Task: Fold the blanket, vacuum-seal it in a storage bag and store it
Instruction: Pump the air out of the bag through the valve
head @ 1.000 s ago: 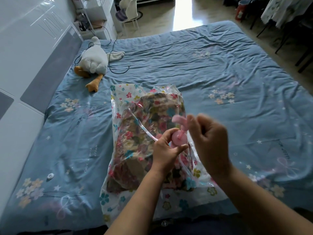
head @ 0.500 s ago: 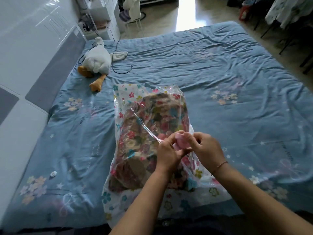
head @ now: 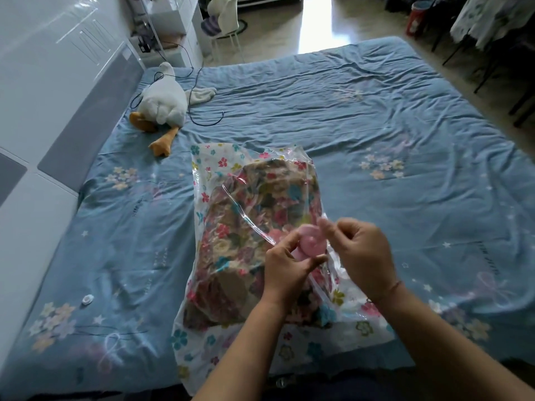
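From my head camera, looking down: my left hand (head: pixel 285 267) is curled round the pink valve (head: pixel 311 241) from below and from the left, thumb and forefinger holding its round body; my right hand (head: pixel 362 256) comes in from the other side, fingers bent close together, the fingertips (head: pixel 325 227) pinching at the valve's upper right rim, though they are blurred and I cannot tell just how they sit. The valve is set in the clear top of the storage bag (head: pixel 208 166), which lies on the blue bed sheet (head: pixel 376 125) just in front of me, its flowered edges spread flat; the folded floral blanket (head: pixel 260 204) is inside the bag, filling its middle, with the plastic wrinkled loosely over it. Well apart at the far left corner lies a white plush goose (head: pixel 163 104), a dark cable (head: pixel 202 120) looping beside it; a small white cap (head: pixel 86 298) sits on the sheet to my near left, by the padded headboard (head: pixel 86 117).
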Demonstrator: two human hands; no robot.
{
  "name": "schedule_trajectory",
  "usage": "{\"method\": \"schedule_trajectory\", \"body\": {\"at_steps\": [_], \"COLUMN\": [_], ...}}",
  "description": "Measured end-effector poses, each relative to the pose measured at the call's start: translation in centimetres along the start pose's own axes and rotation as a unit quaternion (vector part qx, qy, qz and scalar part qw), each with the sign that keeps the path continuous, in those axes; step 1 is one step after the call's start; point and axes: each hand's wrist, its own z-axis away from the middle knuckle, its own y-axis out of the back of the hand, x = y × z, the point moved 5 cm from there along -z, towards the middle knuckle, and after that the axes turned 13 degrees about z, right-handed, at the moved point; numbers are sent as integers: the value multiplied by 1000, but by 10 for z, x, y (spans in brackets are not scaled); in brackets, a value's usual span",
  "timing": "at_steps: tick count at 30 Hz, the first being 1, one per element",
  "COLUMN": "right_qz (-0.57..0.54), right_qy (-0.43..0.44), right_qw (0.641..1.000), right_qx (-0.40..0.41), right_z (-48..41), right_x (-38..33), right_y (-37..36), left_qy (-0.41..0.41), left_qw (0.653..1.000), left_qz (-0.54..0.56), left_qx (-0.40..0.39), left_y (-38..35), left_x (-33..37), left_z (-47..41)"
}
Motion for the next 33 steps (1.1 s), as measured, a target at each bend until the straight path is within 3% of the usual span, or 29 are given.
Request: {"method": "schedule_trajectory", "body": {"at_steps": [4,6,9,11,16,18,22,24,29,31,33], "right_qz": [-152,-90,46,42,-142,-94,42,33,-125,-74,5], "right_qy": [114,88,-11,-22,96,75,-39,-25,90,73,7], "right_qw": [978,989,998,998,982,989,998,999,984,991,1000], "right_qx": [88,83,-29,-33,85,91,-27,-9,84,83,15], "right_z": [-5,-2,2,2,-4,-2,2,-1,-4,-4,-5], "right_x": [-56,-40,11,16,-50,-35,24,12,-48,-28,7], "right_y": [40,26,-15,-13,40,27,-18,-8,30,15,-10], "left_qy": [4,9,20,16,2,1,-5,-8,12,13,4], "left_qw": [1000,1000,1000,1000,1000,1000,1000,1000,1000,1000,1000], "left_qz": [11,5,8,7,5,-2,-6,2,1,-5,-11], "left_qx": [11,9,12,5,13,12,13,6,15,13,4], "left_y": [3,1,-1,-1,0,-2,-5,-2,4,1,-2], "left_x": [-3,-6,-12,-10,1,1,-2,-1,-9,-6,-3], "left_z": [-9,-6,1,3,-5,-4,-1,-3,-10,-8,-7]}}
